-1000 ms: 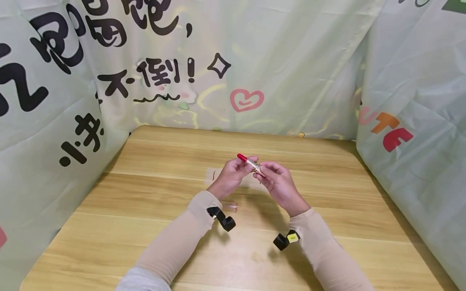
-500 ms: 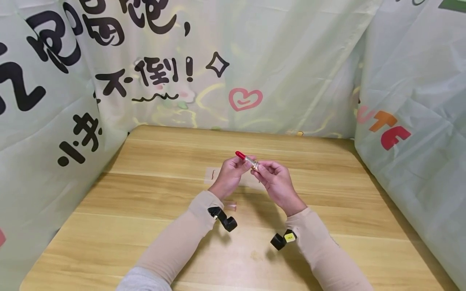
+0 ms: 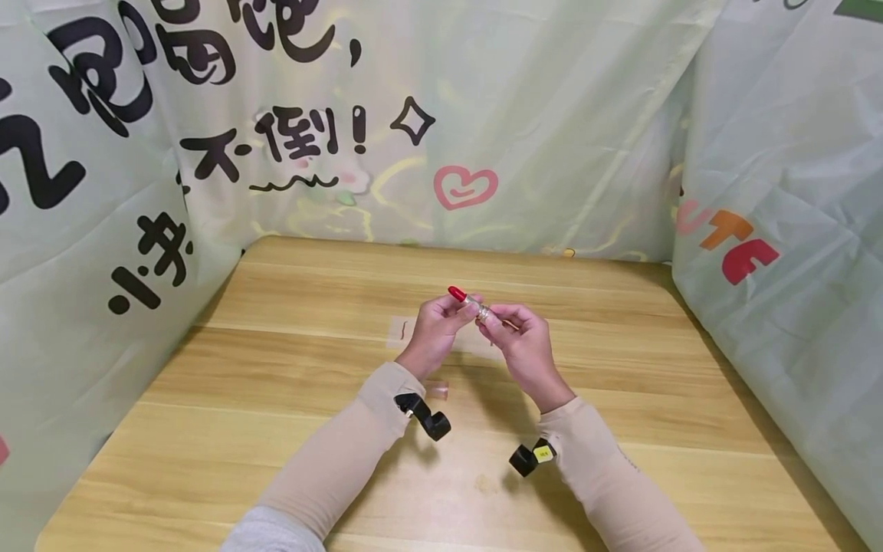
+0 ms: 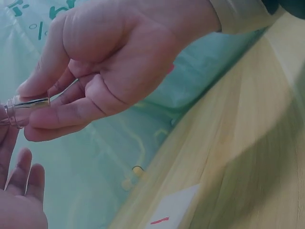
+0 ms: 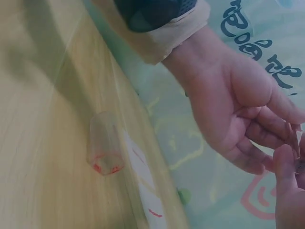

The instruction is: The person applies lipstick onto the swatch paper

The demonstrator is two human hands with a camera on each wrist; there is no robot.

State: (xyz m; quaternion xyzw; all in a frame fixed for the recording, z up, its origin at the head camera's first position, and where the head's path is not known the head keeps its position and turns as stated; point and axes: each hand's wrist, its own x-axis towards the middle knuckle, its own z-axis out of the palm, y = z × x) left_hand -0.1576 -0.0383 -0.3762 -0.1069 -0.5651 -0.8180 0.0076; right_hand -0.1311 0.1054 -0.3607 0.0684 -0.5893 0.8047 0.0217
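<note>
Both hands hold a lipstick (image 3: 457, 294) above the middle of the table, its red tip out and pointing up to the left. Thumb and fingers of the left hand (image 3: 434, 330) pinch its shiny metal tube (image 4: 32, 102) just below the red part. At the lower end, the right hand (image 3: 530, 349) grips the base with thumb and fingertips, covering much of it. A clear cap (image 5: 106, 143) lies on its side on the table, partly behind the left wrist in the head view. Beyond the hands lies a pale paper strip (image 3: 401, 334) with short red strokes on it.
The wooden table (image 3: 276, 437) is edged at the back and sides by pale printed curtains (image 3: 552, 153). Black wrist cameras (image 3: 434, 424) stick out from both beige sleeves (image 3: 338, 452).
The right hand has shifted slightly left and its fingers have changed position around the lipstick's base. Less of the metal tube shows now. The left hand has hardly moved.
</note>
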